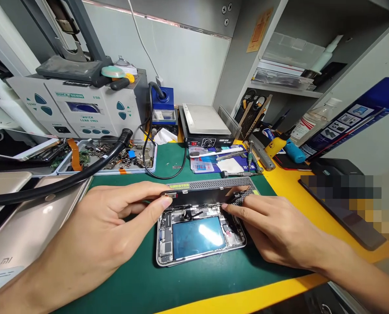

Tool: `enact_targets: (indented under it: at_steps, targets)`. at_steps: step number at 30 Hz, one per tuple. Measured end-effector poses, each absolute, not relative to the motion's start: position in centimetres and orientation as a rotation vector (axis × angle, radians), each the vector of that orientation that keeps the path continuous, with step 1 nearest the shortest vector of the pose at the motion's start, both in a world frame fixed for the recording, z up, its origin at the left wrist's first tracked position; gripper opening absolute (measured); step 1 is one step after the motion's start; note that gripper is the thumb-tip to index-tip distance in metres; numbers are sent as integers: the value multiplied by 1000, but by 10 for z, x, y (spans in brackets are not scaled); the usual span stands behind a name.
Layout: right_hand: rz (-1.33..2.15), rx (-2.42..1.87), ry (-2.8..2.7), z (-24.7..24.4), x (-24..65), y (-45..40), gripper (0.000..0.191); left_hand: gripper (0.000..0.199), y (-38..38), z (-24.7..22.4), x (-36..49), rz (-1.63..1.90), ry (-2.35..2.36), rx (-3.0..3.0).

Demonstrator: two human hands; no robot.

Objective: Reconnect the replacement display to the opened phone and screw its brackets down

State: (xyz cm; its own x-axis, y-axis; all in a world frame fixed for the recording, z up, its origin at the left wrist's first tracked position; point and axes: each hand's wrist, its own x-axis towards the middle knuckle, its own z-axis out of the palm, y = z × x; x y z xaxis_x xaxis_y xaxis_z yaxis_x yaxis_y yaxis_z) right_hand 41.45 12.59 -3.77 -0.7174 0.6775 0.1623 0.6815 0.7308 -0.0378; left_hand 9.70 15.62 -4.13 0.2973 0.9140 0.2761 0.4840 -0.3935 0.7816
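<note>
An opened device [168, 257] lies on the green mat [142, 288], its inner parts and a dark shiny rectangular part [197, 237] showing. Along its far edge a dark panel [201, 198] stands tilted up. My left hand [116, 222] pinches the panel's left end between thumb and fingers. The index fingertip of my right hand [272, 226] touches the inside of the device near the panel's base; the other fingers are curled, and whether they hold anything is hidden. Behind the panel lies a grey perforated strip [240, 182] with yellow lettering.
A grey rework station [93, 107] stands at the back left, its black hose [93, 172] crossing the left side. A tray of circuit boards [151, 163], a flat heating plate [207, 120], a toothbrush [214, 151] and screwdrivers [240, 173] lie behind. A dark phone [338, 209] rests at right.
</note>
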Motion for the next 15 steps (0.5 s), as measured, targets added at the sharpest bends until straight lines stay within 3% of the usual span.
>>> enact_targets:
  at_steps: [15]
  targets:
    - [-213, -1023, -2804, -40, 412, 127, 45, 11, 158, -43, 97, 989, 1228, 1980]
